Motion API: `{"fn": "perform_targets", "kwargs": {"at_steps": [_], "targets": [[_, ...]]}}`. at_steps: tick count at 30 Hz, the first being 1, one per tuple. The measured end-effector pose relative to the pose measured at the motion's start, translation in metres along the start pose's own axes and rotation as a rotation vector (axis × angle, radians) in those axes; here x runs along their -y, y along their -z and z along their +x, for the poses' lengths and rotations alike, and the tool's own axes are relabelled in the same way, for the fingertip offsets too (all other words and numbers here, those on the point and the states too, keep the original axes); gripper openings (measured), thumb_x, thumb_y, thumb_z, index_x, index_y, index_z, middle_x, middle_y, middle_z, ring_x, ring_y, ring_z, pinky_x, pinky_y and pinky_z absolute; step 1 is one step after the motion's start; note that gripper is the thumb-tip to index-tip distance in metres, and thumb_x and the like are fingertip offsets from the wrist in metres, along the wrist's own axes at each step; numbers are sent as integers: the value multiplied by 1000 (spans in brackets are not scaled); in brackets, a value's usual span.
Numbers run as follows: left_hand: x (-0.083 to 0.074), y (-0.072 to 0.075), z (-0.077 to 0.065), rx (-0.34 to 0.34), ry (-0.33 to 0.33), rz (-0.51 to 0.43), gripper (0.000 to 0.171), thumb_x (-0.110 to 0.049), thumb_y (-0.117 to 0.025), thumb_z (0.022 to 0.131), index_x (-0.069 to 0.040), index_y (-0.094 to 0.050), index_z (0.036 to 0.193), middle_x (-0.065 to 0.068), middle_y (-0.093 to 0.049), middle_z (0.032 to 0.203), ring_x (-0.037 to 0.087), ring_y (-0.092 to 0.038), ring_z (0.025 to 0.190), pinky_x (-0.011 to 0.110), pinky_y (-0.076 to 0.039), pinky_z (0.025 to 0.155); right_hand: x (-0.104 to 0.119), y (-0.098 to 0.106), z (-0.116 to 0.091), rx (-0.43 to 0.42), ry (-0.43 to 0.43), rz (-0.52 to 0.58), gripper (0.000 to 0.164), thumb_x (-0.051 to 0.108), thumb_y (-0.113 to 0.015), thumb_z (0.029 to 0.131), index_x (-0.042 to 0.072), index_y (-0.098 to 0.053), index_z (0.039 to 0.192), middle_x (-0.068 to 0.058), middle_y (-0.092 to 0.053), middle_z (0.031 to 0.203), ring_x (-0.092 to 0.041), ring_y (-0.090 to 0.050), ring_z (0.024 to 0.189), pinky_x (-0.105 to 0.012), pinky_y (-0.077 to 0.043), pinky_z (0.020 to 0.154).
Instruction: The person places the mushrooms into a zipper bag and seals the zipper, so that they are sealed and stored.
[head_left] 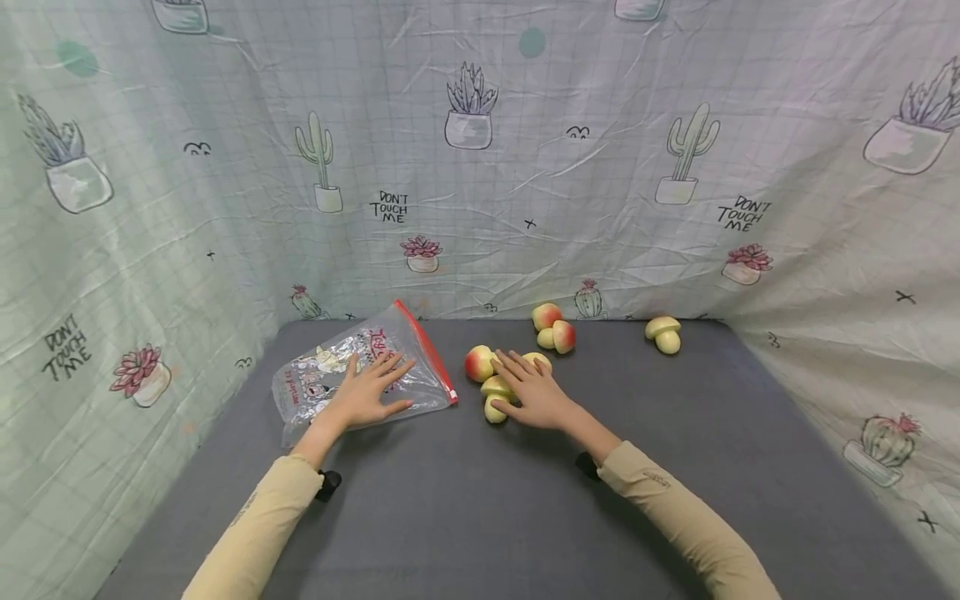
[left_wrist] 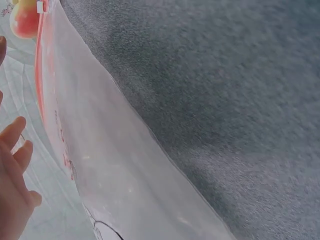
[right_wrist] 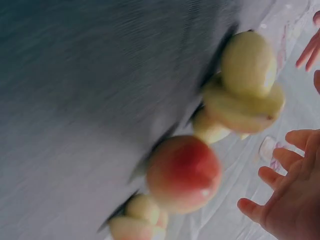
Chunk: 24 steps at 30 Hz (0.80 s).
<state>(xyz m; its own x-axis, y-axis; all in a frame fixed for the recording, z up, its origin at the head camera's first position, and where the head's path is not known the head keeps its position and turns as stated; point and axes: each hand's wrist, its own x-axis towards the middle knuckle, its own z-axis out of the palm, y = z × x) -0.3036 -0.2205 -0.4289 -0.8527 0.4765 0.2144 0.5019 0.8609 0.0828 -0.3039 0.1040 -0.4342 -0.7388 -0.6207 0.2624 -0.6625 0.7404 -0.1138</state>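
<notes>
A clear plastic zip bag with a red closure strip and printed cartoon figures lies flat on the left of the table. My left hand is over it, fingers spread and straight, holding nothing; whether it touches the bag I cannot tell. My right hand is spread over a cluster of toy mushrooms, gripping none of them. In that cluster a red-and-yellow mushroom and a yellow mushroom show beside the fingers, and another is partly hidden behind them. The right wrist view shows a red cap close up.
Farther back on the grey table lie two red-and-yellow mushrooms, one at the rear and one tipped over. A yellow mushroom lies at the back right. A printed curtain hangs behind the table and along both sides.
</notes>
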Motion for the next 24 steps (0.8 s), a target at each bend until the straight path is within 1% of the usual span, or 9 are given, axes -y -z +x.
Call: {"fn": "perform_targets", "kwargs": {"at_steps": [5, 9, 13, 16, 20, 24], "targets": [[-1, -3, 10, -4, -3, 30, 71, -54, -53, 79, -25, -29, 139, 8, -33, 143, 34, -28, 132, 66, -5, 102, 15, 1, 16, 7, 3, 13, 65, 44, -47, 87, 11, -27, 140, -7, -27, 147, -28, -24, 135, -57, -22, 103], [-2, -3, 16, -17, -17, 27, 71, -52, -55, 79, -24, -30, 139, 8, -35, 142, 34, -29, 132, 66, -7, 102, 25, 2, 27, 21, 0, 11, 64, 43, -47, 88, 11, -27, 140, -7, -27, 146, -28, -25, 134, -56, -21, 104], [-4, -3, 20, -12, -16, 27, 71, -52, -55, 79, -22, -31, 139, 9, -36, 142, 35, -29, 131, 66, -7, 102, 31, 1, 36, 39, 11, -27, 64, 43, -46, 88, 12, -26, 141, -5, -25, 147, -28, -26, 134, -55, -21, 105], [-6, -2, 23, -14, -8, 28, 71, -52, -56, 78, -21, -32, 138, 9, -37, 141, 34, -30, 131, 65, -6, 103, 33, -1, 42, 44, 17, -57, 64, 43, -46, 88, 11, -27, 140, -6, -26, 147, -28, -27, 134, -56, -23, 104], [-9, -3, 30, -13, 0, 45, 72, -53, -55, 78, -20, -32, 139, 9, -36, 142, 34, -30, 132, 65, -8, 103, 35, -5, 52, 63, 0, -96, 64, 44, -47, 88, 10, -28, 139, -8, -26, 147, -28, -27, 134, -55, -24, 104], [-10, -4, 36, -6, 8, 67, 74, -52, -56, 78, -17, -31, 139, 10, -35, 142, 33, -29, 132, 63, -11, 104, 37, -11, 60, 90, -22, -130, 65, 45, -46, 88, 11, -28, 140, -7, -23, 148, -27, -25, 134, -54, -23, 104]]}}
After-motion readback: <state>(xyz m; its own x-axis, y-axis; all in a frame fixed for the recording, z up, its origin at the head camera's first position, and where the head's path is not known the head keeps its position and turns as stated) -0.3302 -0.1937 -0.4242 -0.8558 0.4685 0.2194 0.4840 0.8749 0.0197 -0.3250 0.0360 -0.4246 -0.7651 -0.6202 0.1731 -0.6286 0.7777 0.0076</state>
